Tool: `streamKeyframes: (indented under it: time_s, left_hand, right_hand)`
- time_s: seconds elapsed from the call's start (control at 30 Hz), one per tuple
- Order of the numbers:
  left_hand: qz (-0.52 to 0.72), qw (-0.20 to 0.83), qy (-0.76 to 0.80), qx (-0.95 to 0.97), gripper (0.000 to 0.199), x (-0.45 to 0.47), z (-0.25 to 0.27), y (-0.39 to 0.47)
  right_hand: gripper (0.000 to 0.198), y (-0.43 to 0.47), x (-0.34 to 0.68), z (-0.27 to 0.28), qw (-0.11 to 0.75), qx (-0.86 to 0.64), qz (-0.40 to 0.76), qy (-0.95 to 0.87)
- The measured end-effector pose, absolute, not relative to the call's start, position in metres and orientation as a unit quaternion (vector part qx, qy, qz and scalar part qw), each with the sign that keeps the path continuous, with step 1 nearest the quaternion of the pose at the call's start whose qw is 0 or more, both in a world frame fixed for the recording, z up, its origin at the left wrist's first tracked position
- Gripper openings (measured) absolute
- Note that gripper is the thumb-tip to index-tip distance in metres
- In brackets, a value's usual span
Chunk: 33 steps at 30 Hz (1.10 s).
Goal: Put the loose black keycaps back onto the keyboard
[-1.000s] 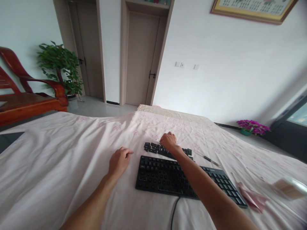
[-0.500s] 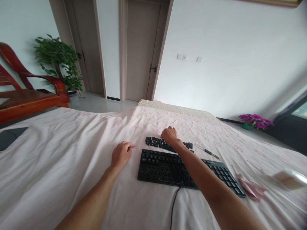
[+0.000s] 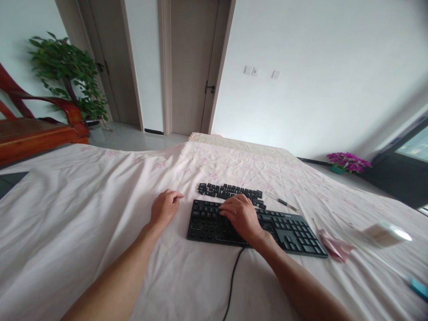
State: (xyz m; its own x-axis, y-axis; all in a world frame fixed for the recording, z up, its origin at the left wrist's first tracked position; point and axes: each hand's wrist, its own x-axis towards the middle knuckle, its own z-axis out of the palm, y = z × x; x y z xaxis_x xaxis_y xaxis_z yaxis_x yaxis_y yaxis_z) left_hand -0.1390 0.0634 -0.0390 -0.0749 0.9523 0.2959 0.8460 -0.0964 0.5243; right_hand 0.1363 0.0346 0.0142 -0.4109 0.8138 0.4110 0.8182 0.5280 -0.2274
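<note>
A black keyboard (image 3: 203, 232) lies on the pale cloth, with many keycaps off its left and middle part and its number pad keys in place. My right hand (image 3: 245, 218) is over the middle of it, fingers bent and drawn together at the upper key rows. Whatever is between those fingertips is hidden. Behind the keyboard, loose black keycaps (image 3: 230, 189) lie in rough rows. My left hand (image 3: 165, 206) rests on the cloth left of the keyboard, holding nothing, its index finger pointing right and the others loosely curled.
A thin tool with a black handle (image 3: 282, 202) lies right of the loose keycaps. A pink cloth (image 3: 336, 246), a clear tub of cotton swabs (image 3: 384, 234) and a blue-ended item (image 3: 417, 287) are at right. The keyboard cable (image 3: 232, 285) runs toward me.
My right hand has come back from the loose keycaps to the keyboard's upper key rows. My left hand stays in place on the cloth. The view has shifted slightly.
</note>
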Motion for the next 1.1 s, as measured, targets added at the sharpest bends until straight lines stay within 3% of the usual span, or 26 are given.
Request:
streamKeyframes:
  time_s: [0.7, 1.1]
  left_hand:
    - [0.317, 0.075, 0.656, 0.681, 0.028, -0.141, -0.043, 0.064]
    - [0.311, 0.081, 0.663, 0.676, 0.028, -0.140, -0.039, 0.063]
  right_hand:
    - [0.006, 0.018, 0.126, 0.007, 0.206, -0.458, -0.106, -0.858]
    - [0.006, 0.016, 0.124, 0.008, 0.206, -0.456, -0.105, -0.860]
